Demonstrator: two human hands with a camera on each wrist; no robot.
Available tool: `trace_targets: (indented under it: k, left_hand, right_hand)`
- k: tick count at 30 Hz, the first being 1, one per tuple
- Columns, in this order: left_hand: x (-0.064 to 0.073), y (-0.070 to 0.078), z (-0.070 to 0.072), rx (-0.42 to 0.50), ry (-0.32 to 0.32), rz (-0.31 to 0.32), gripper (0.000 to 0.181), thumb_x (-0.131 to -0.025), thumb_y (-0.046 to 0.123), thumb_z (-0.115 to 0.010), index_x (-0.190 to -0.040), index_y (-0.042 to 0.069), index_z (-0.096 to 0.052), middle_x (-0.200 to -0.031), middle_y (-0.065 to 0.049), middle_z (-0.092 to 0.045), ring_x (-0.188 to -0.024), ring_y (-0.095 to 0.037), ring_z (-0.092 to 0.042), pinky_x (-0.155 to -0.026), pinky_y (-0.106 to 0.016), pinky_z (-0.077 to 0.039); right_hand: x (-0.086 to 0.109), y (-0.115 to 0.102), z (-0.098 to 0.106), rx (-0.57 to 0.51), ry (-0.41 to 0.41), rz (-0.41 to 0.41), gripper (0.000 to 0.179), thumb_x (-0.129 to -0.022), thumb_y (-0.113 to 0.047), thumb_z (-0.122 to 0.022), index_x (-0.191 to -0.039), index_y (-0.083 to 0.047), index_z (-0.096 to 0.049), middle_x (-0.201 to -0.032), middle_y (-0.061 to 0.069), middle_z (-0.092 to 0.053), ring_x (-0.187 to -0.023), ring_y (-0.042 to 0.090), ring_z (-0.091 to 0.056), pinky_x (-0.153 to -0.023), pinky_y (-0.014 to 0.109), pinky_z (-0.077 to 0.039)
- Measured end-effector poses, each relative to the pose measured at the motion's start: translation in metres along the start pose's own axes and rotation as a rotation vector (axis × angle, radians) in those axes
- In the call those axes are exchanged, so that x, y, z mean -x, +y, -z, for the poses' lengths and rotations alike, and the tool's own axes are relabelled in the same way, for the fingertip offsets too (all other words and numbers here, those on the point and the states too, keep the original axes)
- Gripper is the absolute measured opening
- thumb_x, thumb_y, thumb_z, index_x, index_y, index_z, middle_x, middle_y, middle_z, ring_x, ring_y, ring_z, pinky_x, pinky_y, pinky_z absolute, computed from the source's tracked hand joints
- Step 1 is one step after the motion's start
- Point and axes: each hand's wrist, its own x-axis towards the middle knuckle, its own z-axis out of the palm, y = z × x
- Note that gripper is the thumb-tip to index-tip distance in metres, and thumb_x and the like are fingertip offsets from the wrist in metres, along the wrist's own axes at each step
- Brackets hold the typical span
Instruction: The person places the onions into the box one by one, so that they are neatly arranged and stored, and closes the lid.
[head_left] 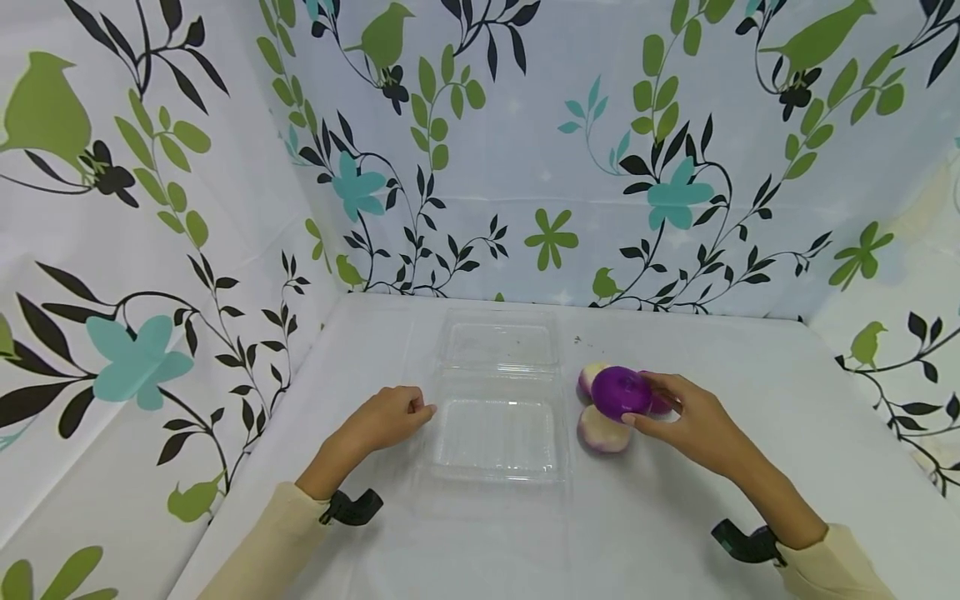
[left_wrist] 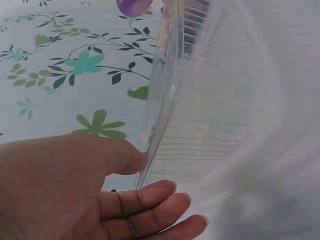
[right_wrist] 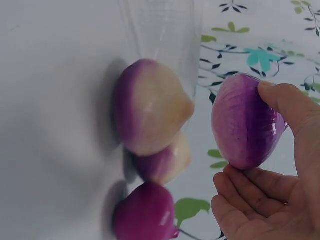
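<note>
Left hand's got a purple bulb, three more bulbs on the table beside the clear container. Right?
Wrong hand: the right hand holds the purple bulb, not the left hand; the head view shows it. Three more bulbs do lie on the table beside the clear container.

In the head view, the held onion [head_left: 621,392] and right hand [head_left: 693,425] mostly cover a magenta onion [head_left: 662,406]; a pale onion [head_left: 589,377] behind is partly hidden. Specks [head_left: 577,339] (too small to identify) dot the tabletop [head_left: 675,533]. The left wrist's top edge crops the box [left_wrist: 162,120].
</note>
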Motion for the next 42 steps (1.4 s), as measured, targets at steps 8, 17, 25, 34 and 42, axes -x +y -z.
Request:
trace_targets:
  k: [8,17,25,34,42]
  left_hand:
    - [-0.001,-0.001,-0.001,0.005,0.007,-0.002,0.025,-0.106,0.027,-0.062,-0.087,0.010,-0.062,-0.073,-0.001,-0.056,-0.066,-0.015,-0.050,-0.061,-0.031,-0.041]
    - [-0.001,0.001,-0.001,0.020,0.011,0.003,0.022,-0.105,0.027,-0.064,-0.091,0.010,-0.063,-0.076,-0.001,-0.059,-0.067,-0.015,-0.052,-0.062,-0.031,-0.043]
    - [-0.002,-0.001,-0.001,0.030,0.010,0.002,0.023,-0.105,0.027,-0.064,-0.091,0.010,-0.063,-0.075,-0.001,-0.059,-0.067,-0.015,-0.052,-0.062,-0.031,-0.043]
    - [-0.001,-0.001,-0.002,0.035,0.010,0.000,0.023,-0.105,0.027,-0.064,-0.090,0.010,-0.064,-0.075,0.000,-0.059,-0.066,-0.014,-0.052,-0.062,-0.031,-0.043]
    - [0.000,-0.002,-0.002,0.041,0.010,0.008,0.022,-0.105,0.027,-0.065,-0.091,0.009,-0.064,-0.076,-0.001,-0.059,-0.067,-0.015,-0.052,-0.062,-0.031,-0.043]
  right_hand:
    - [-0.022,-0.026,-0.006,-0.026,-0.035,0.097,0.073,-0.091,-0.045,-0.083,-0.145,-0.003,-0.058,-0.140,0.018,-0.065,-0.128,0.041,-0.063,-0.100,0.058,-0.055]
    - [-0.043,-0.056,-0.023,-0.072,-0.119,0.118,0.074,-0.089,-0.041,-0.086,-0.146,-0.002,-0.058,-0.142,0.017,-0.065,-0.133,0.041,-0.060,-0.101,0.058,-0.054]
    - [-0.058,-0.081,-0.042,-0.033,-0.179,0.169,0.075,-0.088,-0.044,-0.085,-0.145,-0.002,-0.059,-0.133,0.012,-0.070,-0.125,0.033,-0.064,-0.101,0.057,-0.055]
    - [-0.072,-0.099,-0.065,-0.048,-0.269,0.131,0.077,-0.087,-0.048,-0.085,-0.144,-0.003,-0.060,-0.130,0.010,-0.070,-0.127,0.033,-0.063,-0.104,0.055,-0.053]
    - [-0.086,-0.116,-0.079,-0.010,-0.323,0.124,0.074,-0.086,-0.046,-0.086,-0.141,-0.002,-0.063,-0.124,0.009,-0.073,-0.120,0.029,-0.065,-0.096,0.048,-0.058]
